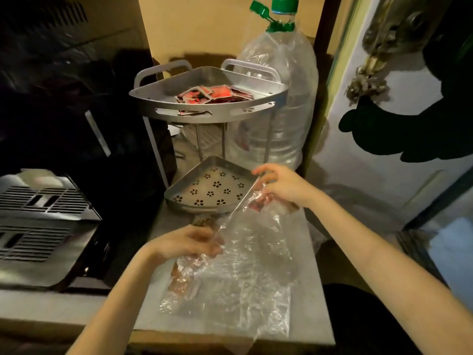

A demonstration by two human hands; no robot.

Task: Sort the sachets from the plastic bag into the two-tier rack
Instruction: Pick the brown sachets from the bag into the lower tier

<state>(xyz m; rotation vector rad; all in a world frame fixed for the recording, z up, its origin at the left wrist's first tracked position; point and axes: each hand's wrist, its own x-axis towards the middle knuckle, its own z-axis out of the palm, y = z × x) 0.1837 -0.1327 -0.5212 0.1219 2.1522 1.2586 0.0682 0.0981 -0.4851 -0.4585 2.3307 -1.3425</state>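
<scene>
A clear plastic bag (243,272) lies crumpled on the counter, its mouth stretched between my hands. My left hand (186,243) pinches the bag's left edge. My right hand (279,187) grips the upper right edge, just in front of the rack. Brownish-red sachets (181,280) show through the bag near my left wrist. The metal two-tier rack (158,108) stands behind the bag. Its top tier holds a pile of red sachets (215,94). I see nothing on its lower tier (210,187), a perforated tray with flower-shaped holes.
A large clear water bottle (281,98) with a green cap stands right behind the rack. A dark appliance with slotted vents (38,213) sits on the left. A pale door (384,124) is on the right. The counter's front edge (230,339) runs below the bag.
</scene>
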